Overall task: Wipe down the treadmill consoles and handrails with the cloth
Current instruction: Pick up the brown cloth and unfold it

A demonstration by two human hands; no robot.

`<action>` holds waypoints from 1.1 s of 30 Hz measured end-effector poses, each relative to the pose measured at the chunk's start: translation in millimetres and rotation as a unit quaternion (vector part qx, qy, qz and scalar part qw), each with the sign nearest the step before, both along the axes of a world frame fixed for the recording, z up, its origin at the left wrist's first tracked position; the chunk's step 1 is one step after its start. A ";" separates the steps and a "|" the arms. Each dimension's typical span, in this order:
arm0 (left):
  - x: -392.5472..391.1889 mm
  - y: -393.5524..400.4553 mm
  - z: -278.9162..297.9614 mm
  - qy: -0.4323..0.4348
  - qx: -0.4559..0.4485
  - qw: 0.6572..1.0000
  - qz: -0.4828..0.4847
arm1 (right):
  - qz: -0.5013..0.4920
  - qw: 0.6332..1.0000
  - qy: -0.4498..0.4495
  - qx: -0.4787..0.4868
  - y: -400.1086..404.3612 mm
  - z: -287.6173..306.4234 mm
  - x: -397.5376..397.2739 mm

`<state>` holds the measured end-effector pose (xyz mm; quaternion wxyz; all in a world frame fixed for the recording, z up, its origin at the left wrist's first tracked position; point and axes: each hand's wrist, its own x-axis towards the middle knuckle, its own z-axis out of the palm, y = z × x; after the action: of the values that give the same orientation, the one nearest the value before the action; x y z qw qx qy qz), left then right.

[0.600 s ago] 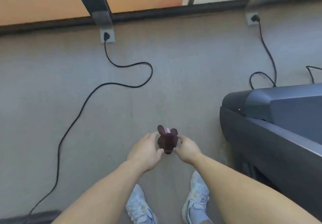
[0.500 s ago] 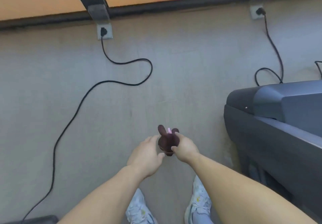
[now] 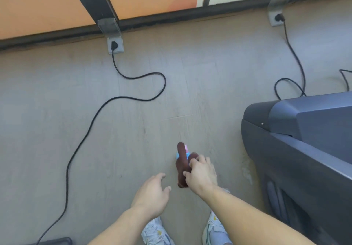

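A dark brown cloth (image 3: 182, 165) with a bit of pink and blue showing at its top is bunched in my right hand (image 3: 201, 174), held over the floor in front of me. My left hand (image 3: 152, 192) hovers just left of it, fingers apart, not touching the cloth. The dark grey front hood of a treadmill (image 3: 297, 130) fills the right side; its console and handrails are out of view.
A black power cord (image 3: 106, 105) snakes from a floor socket (image 3: 115, 44) across the left floor. A second cord (image 3: 297, 62) runs from a socket (image 3: 276, 18) to the treadmill. An orange window wall (image 3: 47, 3) borders the far edge. My white shoes (image 3: 156, 232) are below.
My left hand has let go of the cloth and drawn back to the left. The right hand alone now holds it. The view has shifted slightly.
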<state>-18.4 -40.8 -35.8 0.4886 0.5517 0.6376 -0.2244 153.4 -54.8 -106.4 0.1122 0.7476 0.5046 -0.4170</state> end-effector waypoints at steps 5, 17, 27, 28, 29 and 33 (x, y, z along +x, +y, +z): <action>1.0 -4.5 118.6 -0.028 -0.063 0.990 0.125 | -0.089 0.989 0.083 0.086 -30.9 148.4 9.7; 117.5 14.3 450.9 -0.368 -0.059 0.870 0.322 | -0.411 0.858 0.199 0.237 -127.8 537.0 47.2; 198.6 -90.5 606.9 -0.582 0.001 0.811 0.065 | -0.501 0.696 0.136 0.496 -181.2 688.3 79.3; 200.8 -102.5 618.0 -0.599 -0.015 0.798 0.062 | -0.496 0.690 0.154 0.504 -188.0 699.7 81.6; 202.5 -114.9 628.9 -0.608 -0.020 0.792 0.060 | -0.494 0.683 0.166 0.512 -196.6 709.6 84.0; 205.8 -163.1 660.5 -0.623 -0.077 0.771 0.107 | -0.497 0.641 0.210 0.545 -238.5 742.3 94.2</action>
<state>187.4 -203.9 624.7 0.8405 0.4594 0.2286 0.1740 247.6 -293.3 636.0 -0.6489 0.7041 0.2029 -0.2049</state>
